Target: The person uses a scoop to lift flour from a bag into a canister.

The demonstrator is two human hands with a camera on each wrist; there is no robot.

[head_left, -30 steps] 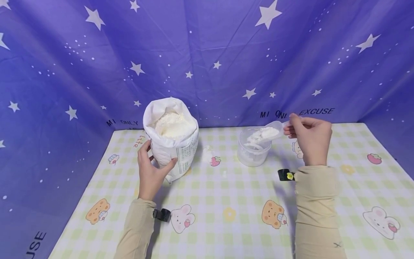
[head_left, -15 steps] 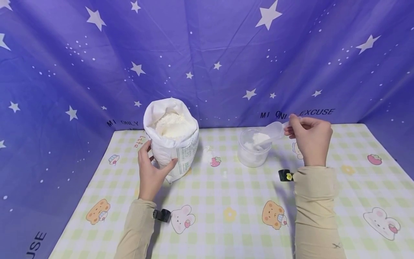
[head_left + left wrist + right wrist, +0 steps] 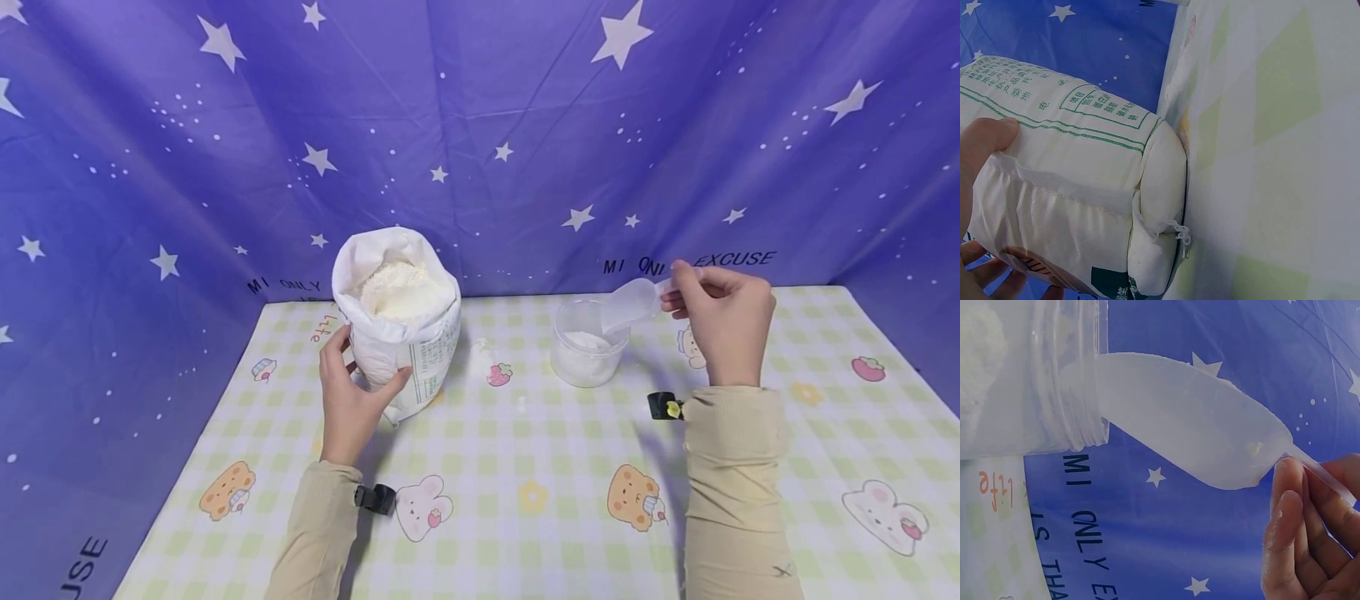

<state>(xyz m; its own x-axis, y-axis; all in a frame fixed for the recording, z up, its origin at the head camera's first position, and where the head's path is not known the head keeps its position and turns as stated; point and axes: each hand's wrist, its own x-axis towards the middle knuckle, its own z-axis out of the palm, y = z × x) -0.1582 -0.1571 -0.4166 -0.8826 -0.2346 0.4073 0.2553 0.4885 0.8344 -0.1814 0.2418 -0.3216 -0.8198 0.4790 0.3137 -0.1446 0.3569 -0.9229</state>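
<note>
A white flour bag [image 3: 431, 358] with green print stands at left, its rolled top open on pale powder [image 3: 405, 287]. My left hand [image 3: 356, 408] holds the bag's near side, thumb on the front and fingers round the far side, as the left wrist view also shows. At right, my right hand [image 3: 723, 321] pinches the handle of a translucent plastic scoop [image 3: 1191, 419]. The scoop tilts down with its tip inside the mouth of a clear round tub [image 3: 585, 367]. White powder [image 3: 588, 340] lies in the tub, and the scoop's bowl looks nearly bare.
A checked tablecloth [image 3: 480, 517] with cartoon prints covers the table. A smear of spilled powder [image 3: 482, 354] lies between bag and tub. Behind the table hangs a purple star-printed curtain [image 3: 480, 108].
Powder has slid out of the scoop into the tub, where the level looks higher. The scoop has tipped more steeply. My left hand and the bag have stayed put.
</note>
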